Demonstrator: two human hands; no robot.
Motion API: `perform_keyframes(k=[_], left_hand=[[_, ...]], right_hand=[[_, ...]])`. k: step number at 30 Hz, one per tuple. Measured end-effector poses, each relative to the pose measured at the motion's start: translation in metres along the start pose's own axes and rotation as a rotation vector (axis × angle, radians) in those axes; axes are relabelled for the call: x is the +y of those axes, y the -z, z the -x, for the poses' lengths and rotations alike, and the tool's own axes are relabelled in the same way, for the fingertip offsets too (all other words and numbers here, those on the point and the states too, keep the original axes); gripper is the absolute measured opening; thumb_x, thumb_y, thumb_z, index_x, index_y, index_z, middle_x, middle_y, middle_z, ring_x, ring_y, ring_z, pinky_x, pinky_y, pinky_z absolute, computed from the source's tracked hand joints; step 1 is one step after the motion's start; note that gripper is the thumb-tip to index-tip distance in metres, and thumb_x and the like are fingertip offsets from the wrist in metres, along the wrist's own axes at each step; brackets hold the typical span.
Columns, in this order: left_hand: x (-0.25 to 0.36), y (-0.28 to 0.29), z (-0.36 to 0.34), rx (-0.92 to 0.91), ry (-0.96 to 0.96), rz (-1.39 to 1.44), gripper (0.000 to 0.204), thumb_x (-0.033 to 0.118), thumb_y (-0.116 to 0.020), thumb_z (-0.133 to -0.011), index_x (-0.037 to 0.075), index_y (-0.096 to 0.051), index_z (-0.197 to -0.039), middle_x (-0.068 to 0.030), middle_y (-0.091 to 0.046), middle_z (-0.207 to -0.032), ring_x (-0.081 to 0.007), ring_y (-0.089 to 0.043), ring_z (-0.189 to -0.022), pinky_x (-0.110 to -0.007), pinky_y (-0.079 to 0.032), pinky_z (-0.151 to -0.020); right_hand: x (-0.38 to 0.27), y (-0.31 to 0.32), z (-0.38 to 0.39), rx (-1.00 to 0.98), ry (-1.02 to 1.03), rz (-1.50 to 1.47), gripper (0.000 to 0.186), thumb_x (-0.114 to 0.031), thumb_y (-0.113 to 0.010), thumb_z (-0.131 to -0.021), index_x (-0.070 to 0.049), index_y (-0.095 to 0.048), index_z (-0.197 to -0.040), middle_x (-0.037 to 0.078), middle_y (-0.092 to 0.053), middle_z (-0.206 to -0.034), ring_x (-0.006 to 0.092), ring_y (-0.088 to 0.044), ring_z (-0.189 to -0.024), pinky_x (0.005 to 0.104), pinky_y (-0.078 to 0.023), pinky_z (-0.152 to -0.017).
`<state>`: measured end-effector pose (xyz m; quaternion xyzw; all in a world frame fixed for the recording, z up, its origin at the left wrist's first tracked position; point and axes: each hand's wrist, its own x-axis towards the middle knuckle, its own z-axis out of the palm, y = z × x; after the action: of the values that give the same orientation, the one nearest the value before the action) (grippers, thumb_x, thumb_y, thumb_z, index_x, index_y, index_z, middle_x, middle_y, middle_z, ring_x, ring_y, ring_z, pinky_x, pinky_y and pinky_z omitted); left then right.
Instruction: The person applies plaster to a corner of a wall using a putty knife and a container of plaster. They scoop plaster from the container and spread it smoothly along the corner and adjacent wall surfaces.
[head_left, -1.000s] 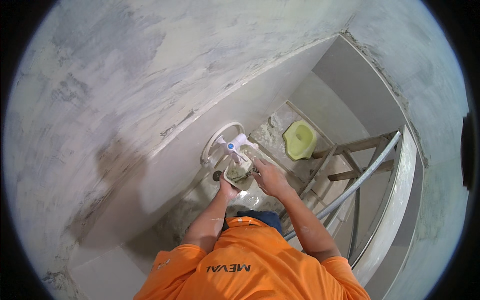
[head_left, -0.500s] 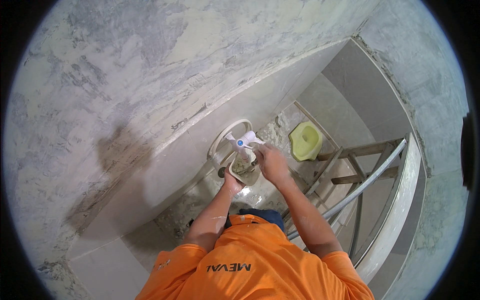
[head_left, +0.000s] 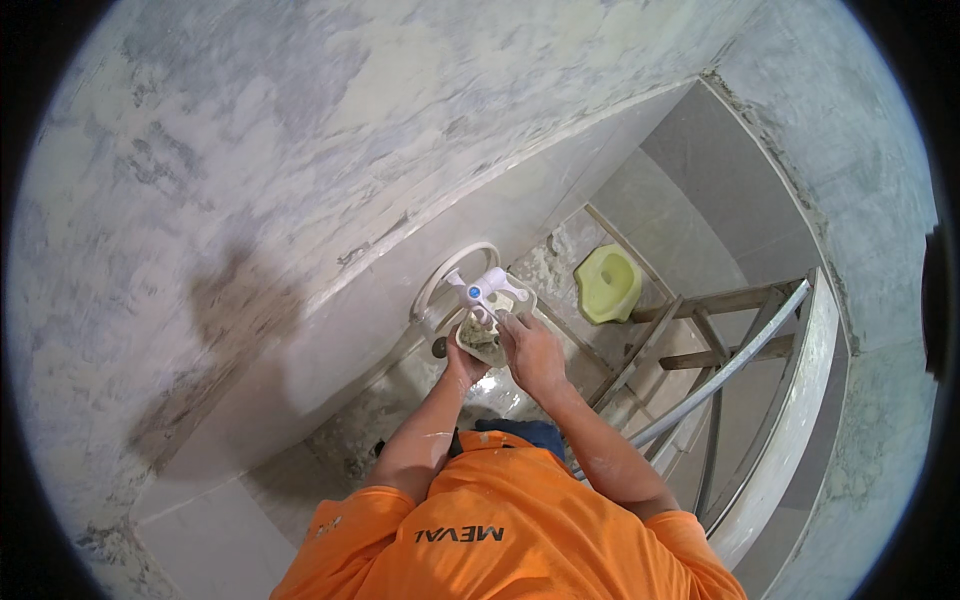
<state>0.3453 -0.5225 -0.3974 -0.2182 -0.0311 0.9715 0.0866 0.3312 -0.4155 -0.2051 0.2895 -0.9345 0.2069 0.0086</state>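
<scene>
A pale cut-open plastic container (head_left: pixel 497 361) with wet greyish stuff inside sits under a white plastic tap (head_left: pixel 484 286) with a blue dot. My left hand (head_left: pixel 464 362) is closed round the container's left side, below the tap. Over its right side is my right hand (head_left: pixel 534 357), closed with the fingers bent toward the inside. Whatever those fingertips hold is hidden. The tap's spout and levers are just above both hands.
A white hose (head_left: pixel 432 281) loops on the tiled wall behind the tap. To the right lie a yellow-green squat toilet pan (head_left: pixel 608 285) and a wooden ladder (head_left: pixel 735 300). A long grey pipe (head_left: pixel 718 375) slants across the ladder. Smeared plaster covers the upper wall (head_left: pixel 300 120).
My right hand has moved down and left, from beside the tap's right lever to the container. The left hand still holds the container in nearly the same place.
</scene>
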Motion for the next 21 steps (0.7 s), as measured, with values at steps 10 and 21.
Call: perform_keyframes(k=[10, 21], left_hand=[[-0.009, -0.029, 0.004, -0.005, -0.015, -0.052, 0.053, 0.047, -0.040, -0.095, 0.013, -0.062, -0.129, -0.0102, -0.065, -0.125, -0.0304, -0.063, -0.114, -0.048, -0.049, -0.102], [-0.016, 0.008, -0.013, -0.137, 0.067, 0.013, 0.050, 0.045, -0.037, -0.097, 0.012, -0.061, -0.127, -0.0093, -0.065, -0.121, -0.0295, -0.061, -0.115, -0.047, -0.049, -0.101]], right_hand=[[0.013, 0.021, -0.044, -0.002, -0.093, 0.064, 0.018, -0.023, -0.059, -0.097, -0.007, -0.068, -0.101, 0.018, -0.064, -0.092, 0.0423, -0.063, -0.085, 0.0519, -0.049, -0.070], [0.008, 0.014, 0.007, -0.140, 0.001, 0.106, 0.032, -0.021, -0.061, -0.094, -0.006, -0.062, -0.122, 0.017, -0.064, -0.105, 0.0373, -0.065, -0.097, 0.0494, -0.053, -0.079]])
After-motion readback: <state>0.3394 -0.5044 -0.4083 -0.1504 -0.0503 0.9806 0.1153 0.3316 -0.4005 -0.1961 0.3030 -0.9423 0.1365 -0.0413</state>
